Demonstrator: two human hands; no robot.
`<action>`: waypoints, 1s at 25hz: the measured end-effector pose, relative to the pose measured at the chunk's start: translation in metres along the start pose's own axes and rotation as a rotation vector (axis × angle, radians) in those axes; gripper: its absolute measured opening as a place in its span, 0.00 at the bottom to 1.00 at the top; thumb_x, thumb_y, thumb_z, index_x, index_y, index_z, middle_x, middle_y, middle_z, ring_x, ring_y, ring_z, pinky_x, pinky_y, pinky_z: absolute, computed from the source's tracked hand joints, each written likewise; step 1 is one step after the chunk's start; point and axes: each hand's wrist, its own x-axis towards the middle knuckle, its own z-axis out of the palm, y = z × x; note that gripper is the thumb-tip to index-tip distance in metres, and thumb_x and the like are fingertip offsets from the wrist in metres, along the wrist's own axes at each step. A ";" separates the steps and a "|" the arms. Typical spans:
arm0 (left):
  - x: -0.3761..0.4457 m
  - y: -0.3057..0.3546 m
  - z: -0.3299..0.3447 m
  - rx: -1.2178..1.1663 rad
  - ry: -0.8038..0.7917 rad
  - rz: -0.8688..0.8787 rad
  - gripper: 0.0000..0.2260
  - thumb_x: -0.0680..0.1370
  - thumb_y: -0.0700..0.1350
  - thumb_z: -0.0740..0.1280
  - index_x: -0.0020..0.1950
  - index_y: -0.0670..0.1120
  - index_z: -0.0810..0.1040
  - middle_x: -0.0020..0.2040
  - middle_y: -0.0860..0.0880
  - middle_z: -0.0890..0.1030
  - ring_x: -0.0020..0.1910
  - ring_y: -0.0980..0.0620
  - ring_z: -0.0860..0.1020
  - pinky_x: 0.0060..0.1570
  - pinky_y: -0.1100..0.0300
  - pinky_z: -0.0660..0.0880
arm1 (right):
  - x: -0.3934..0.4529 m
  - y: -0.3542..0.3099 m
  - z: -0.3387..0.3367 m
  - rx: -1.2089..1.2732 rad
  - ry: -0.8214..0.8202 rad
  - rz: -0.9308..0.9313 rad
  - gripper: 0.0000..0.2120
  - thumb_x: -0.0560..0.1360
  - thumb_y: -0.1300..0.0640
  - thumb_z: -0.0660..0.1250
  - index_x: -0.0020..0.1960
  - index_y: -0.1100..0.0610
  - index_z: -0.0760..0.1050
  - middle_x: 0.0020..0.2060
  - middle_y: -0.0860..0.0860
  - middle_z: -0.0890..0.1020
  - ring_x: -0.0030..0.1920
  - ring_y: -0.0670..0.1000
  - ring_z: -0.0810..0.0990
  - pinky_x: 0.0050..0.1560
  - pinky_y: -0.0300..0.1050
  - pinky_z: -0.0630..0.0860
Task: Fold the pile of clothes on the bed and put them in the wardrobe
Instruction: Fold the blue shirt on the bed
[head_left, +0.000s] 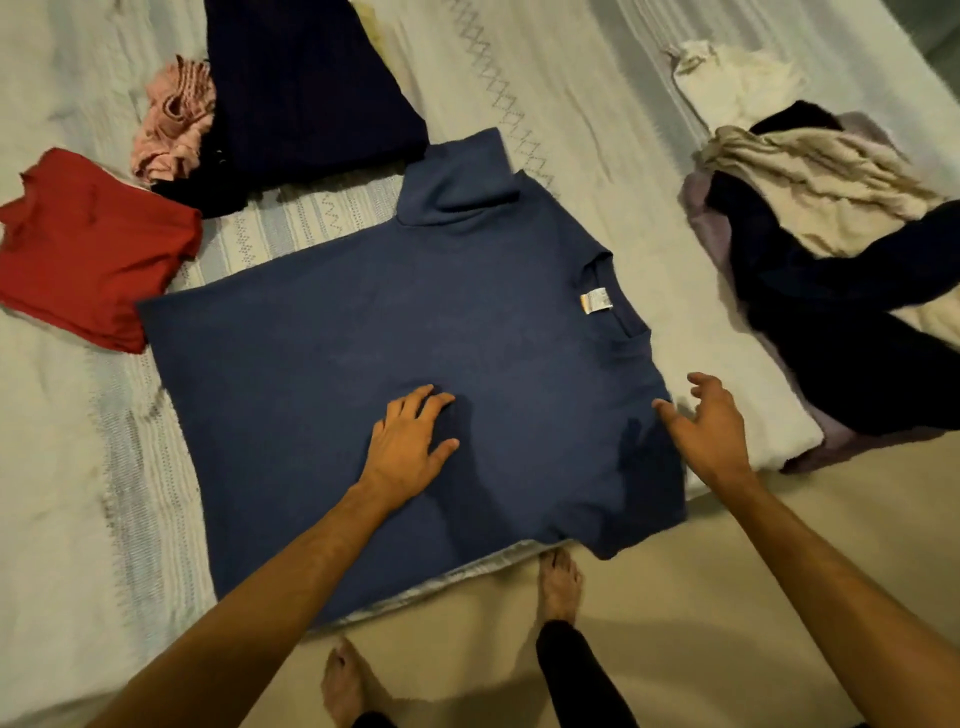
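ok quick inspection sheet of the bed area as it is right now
surface: bed with a pale patterned cover
job's things: blue t-shirt spread flat, one sleeve folded in; unfolded pile on the right
clutter: folded red top, dark folded garment, crumpled pink item
grippers: left hand rests flat on the shirt; right hand open at the shirt's shoulder edge
cables: nothing seen
surroundings: beige floor, bare feet

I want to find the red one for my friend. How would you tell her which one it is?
Start at the big blue T-shirt spread flat on the bed, under the person's left hand. Look past its bottom hem toward the left edge of the picture: the folded red top lies there. It is the only red garment, neatly folded, unlike the crumpled pink garment just above it.
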 end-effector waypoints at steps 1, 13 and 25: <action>0.008 0.000 -0.006 0.020 0.005 -0.030 0.30 0.82 0.60 0.68 0.82 0.55 0.63 0.83 0.49 0.59 0.79 0.41 0.60 0.68 0.36 0.71 | 0.018 -0.010 -0.006 0.025 -0.051 0.010 0.32 0.79 0.48 0.73 0.78 0.56 0.64 0.75 0.59 0.71 0.72 0.64 0.73 0.70 0.62 0.74; 0.081 -0.080 -0.056 0.089 0.275 -0.397 0.24 0.85 0.60 0.62 0.80 0.54 0.67 0.72 0.50 0.71 0.67 0.43 0.72 0.51 0.39 0.80 | 0.187 -0.184 0.050 -0.226 -0.087 -0.217 0.28 0.81 0.44 0.69 0.74 0.60 0.71 0.67 0.66 0.75 0.67 0.69 0.74 0.69 0.64 0.73; 0.118 -0.103 -0.035 0.200 0.669 -0.265 0.06 0.80 0.47 0.71 0.49 0.47 0.86 0.44 0.50 0.82 0.36 0.48 0.82 0.33 0.53 0.69 | 0.228 -0.192 0.050 -0.388 -0.144 -0.176 0.16 0.77 0.51 0.76 0.57 0.61 0.80 0.50 0.63 0.84 0.47 0.61 0.79 0.52 0.55 0.76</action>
